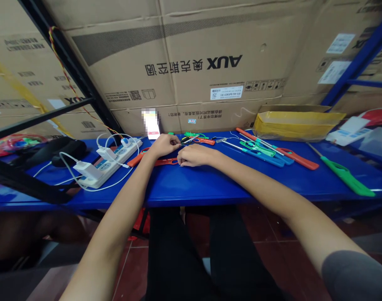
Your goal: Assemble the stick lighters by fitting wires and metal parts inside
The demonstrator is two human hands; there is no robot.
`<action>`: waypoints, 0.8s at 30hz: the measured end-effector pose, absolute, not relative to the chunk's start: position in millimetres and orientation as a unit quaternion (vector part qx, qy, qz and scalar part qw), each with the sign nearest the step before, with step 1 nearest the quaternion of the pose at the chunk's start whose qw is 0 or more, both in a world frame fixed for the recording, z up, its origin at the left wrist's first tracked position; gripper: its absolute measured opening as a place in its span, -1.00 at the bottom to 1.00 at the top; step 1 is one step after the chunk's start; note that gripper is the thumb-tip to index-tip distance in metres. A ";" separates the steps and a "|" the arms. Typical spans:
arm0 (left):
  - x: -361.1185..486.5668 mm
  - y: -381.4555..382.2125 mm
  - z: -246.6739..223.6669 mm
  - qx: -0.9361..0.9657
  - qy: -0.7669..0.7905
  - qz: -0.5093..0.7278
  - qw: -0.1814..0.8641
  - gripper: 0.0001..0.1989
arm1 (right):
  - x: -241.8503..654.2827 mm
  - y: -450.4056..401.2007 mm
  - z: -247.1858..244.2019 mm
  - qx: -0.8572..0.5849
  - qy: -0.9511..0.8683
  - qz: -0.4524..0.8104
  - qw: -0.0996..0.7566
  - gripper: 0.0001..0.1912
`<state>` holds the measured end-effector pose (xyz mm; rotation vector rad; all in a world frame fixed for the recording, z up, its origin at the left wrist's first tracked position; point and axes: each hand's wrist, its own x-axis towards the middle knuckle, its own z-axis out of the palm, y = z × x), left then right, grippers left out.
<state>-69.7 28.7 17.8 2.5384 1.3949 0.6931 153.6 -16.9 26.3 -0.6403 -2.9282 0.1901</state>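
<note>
My left hand (166,145) is closed over the blue table, its fingertips pinched at a small dark part too small to name. Close beside it, my right hand (197,156) is closed with curled fingers; what they grip is hidden. An orange lighter casing (166,161) lies just in front, its end reaching my right fingertips. Another orange handle piece (138,157) lies left of my left wrist. Behind the hands are an orange lighter handle (206,141) and green plastic parts (197,135). Long-nosed lighters, a blue one (256,155) and an orange one (299,159), lie to the right.
A white power strip (112,163) with chargers and looping cables lies at left. A lit phone (151,125) leans against the cardboard (191,37). Right are a yellow-taped box (299,123) and a green lighter (347,175). Dark rack posts (80,67) frame the left side.
</note>
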 end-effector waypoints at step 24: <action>-69.4 27.4 19.1 0.844 0.469 0.241 0.098 -0.80 | 157.9 -2.1 14.6 -0.216 -0.972 -0.048 0.084 -0.74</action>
